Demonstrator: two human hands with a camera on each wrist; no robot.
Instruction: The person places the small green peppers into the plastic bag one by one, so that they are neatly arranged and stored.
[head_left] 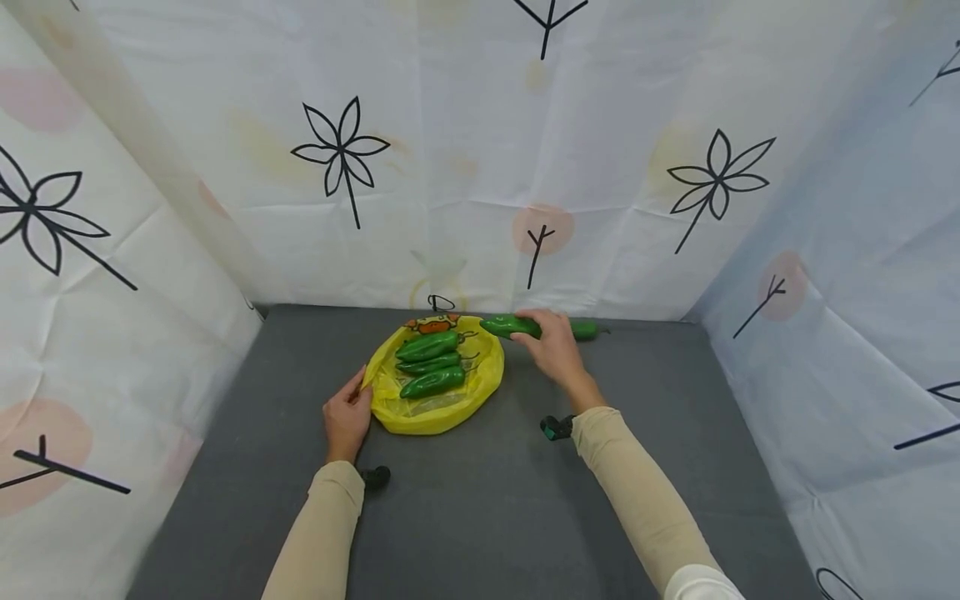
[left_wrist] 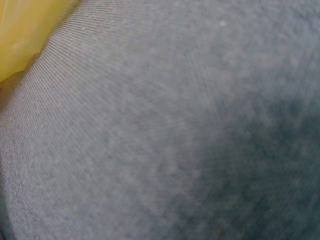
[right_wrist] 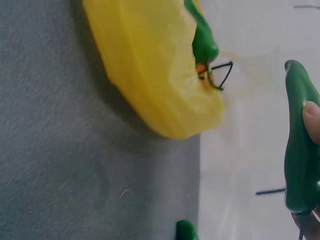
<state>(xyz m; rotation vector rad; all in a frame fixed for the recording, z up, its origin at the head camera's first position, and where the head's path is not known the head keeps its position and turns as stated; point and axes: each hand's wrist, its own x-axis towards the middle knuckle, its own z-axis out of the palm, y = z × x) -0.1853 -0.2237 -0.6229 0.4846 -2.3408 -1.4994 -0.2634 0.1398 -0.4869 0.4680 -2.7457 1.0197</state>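
Observation:
A yellow plastic bag point(head_left: 483, 398) lies with its mouth spread wide, its near wall also showing in the right wrist view. Inside it are three green peppers point(head_left: 432, 382) side by side, with thin dark stems. My left hand point(head_left: 348, 419) pinches the bag's left rim. At the bag's upper right edge, my right hand point(head_left: 557, 350) holds another green pepper point(right_wrist: 299, 145) between thumb and fingers, tip toward the bag. Behind that hand, one more green pepper point(head_left: 584, 331) lies on the table, partly hidden. The left wrist view shows only a corner of the bag point(left_wrist: 25, 35) and grey cloth.
The grey table point(head_left: 480, 517) ends at a white cloth wall point(head_left: 465, 233) printed with leaf drawings, close behind the bag. Similar cloth walls stand at the left point(head_left: 172, 333) and right point(head_left: 862, 375). A dark wrist camera point(head_left: 557, 427) sits at my right cuff.

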